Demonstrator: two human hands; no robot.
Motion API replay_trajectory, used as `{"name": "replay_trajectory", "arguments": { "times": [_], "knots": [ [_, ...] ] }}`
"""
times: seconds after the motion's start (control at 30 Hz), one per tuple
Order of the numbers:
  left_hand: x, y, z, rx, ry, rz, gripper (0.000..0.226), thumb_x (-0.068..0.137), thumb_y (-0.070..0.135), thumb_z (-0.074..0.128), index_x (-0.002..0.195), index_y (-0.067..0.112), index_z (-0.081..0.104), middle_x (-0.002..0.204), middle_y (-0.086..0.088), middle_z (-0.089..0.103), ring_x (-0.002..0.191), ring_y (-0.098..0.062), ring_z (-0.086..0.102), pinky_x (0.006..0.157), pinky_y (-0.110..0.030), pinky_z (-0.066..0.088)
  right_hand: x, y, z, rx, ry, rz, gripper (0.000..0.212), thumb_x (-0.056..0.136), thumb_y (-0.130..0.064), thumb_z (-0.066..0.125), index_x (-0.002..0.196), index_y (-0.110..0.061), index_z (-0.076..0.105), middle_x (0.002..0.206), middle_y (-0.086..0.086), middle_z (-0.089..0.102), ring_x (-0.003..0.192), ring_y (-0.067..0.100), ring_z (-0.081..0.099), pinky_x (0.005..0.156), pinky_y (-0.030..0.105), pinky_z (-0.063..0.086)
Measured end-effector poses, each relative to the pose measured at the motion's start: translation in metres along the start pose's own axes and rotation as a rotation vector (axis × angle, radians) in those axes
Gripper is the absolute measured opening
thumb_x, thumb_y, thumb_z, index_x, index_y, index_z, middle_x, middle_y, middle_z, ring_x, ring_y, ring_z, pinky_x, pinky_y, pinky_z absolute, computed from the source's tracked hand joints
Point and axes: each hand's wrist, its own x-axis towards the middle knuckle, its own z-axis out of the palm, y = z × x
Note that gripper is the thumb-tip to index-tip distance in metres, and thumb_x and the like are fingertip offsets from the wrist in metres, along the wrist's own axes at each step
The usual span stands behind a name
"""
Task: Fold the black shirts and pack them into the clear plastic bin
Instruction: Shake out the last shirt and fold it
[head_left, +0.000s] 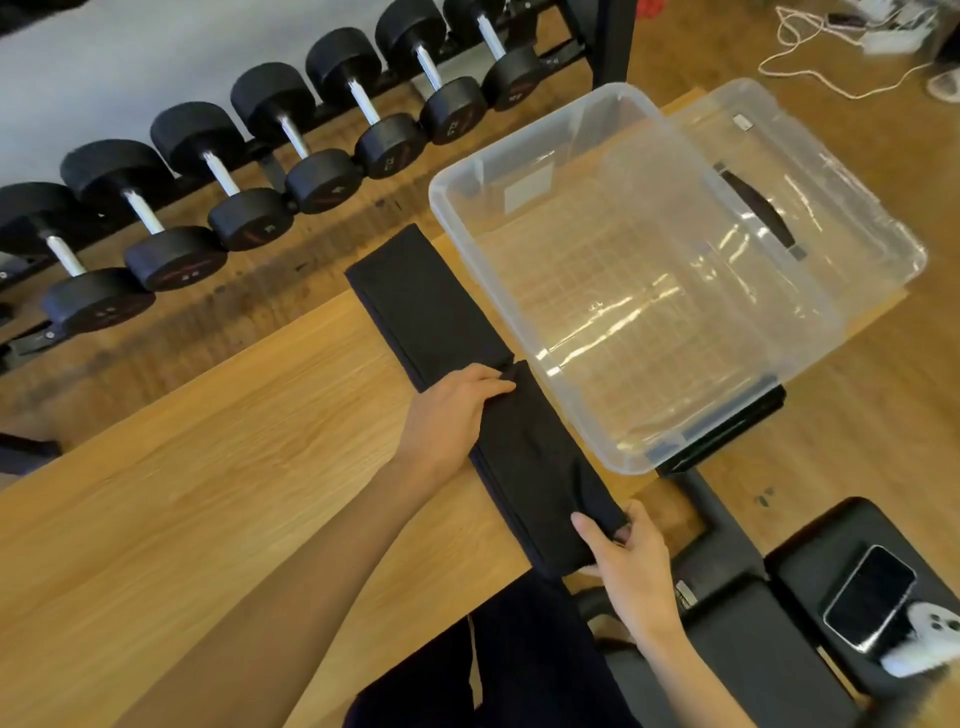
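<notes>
A black shirt (436, 306), folded into a long narrow strip, lies on the wooden table (218, 493) beside the clear plastic bin (457, 171). My left hand (452, 410) presses flat on the strip's middle, fingers straight. At the strip's near end my right hand (623, 556) pinches the cloth, thumb on top and fingers curled under the edge. The bin stands just right of the shirt and looks empty. More black folded fabric (727, 431) shows under the bin's near right corner.
The bin's clear lid (831, 208) lies behind and to the right of the bin. A rack of black dumbbells (249, 171) runs along the far left. A black bench (727, 597) with a phone (867, 592) and a white controller (924, 639) sits at lower right.
</notes>
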Motion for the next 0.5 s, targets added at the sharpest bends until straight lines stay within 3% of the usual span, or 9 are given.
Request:
{"name": "replay_trajectory", "arguments": {
  "times": [0.2, 0.33, 0.4, 0.5],
  "knots": [
    [0.005, 0.004, 0.013, 0.138, -0.048, 0.025, 0.042, 0.102, 0.017, 0.039, 0.143, 0.023, 0.047, 0.147, 0.005, 0.043, 0.125, -0.014, 0.044, 0.087, -0.032, 0.051, 0.007, 0.003, -0.002, -0.013, 0.004, 0.061, 0.022, 0.089, -0.021, 0.068, 0.103, -0.010, 0.055, 0.081, 0.014, 0.063, 0.057, 0.028, 0.071, 0.066, 0.048, 0.059],
    [0.001, 0.001, 0.025, 0.210, -0.057, 0.069, 0.048, 0.102, 0.018, 0.041, 0.150, 0.022, 0.035, 0.153, 0.001, 0.035, 0.128, -0.016, 0.045, 0.090, -0.031, 0.052, 0.008, 0.005, 0.002, -0.067, 0.064, 0.061, 0.024, 0.087, -0.025, 0.071, 0.098, -0.010, 0.055, 0.072, 0.010, 0.063, 0.054, 0.022, 0.069, 0.057, 0.031, 0.058],
    [0.001, -0.001, 0.030, 0.220, -0.039, 0.069, 0.050, 0.102, 0.017, 0.042, 0.151, 0.022, 0.032, 0.153, 0.000, 0.035, 0.122, -0.019, 0.052, 0.089, -0.033, 0.054, 0.007, 0.007, 0.005, -0.118, 0.159, 0.061, 0.038, 0.082, -0.033, 0.075, 0.103, -0.011, 0.052, 0.076, 0.006, 0.057, 0.064, 0.021, 0.066, 0.061, 0.032, 0.055],
    [-0.001, -0.001, 0.036, 0.174, -0.035, 0.054, 0.051, 0.102, 0.015, 0.042, 0.151, 0.022, 0.030, 0.151, -0.003, 0.037, 0.109, -0.021, 0.059, 0.084, -0.036, 0.055, 0.013, 0.015, 0.006, -0.053, 0.188, 0.167, 0.081, 0.075, -0.037, 0.081, 0.139, -0.013, 0.036, 0.101, 0.004, 0.052, 0.100, 0.022, 0.057, 0.086, 0.031, 0.047]
  ]
}}
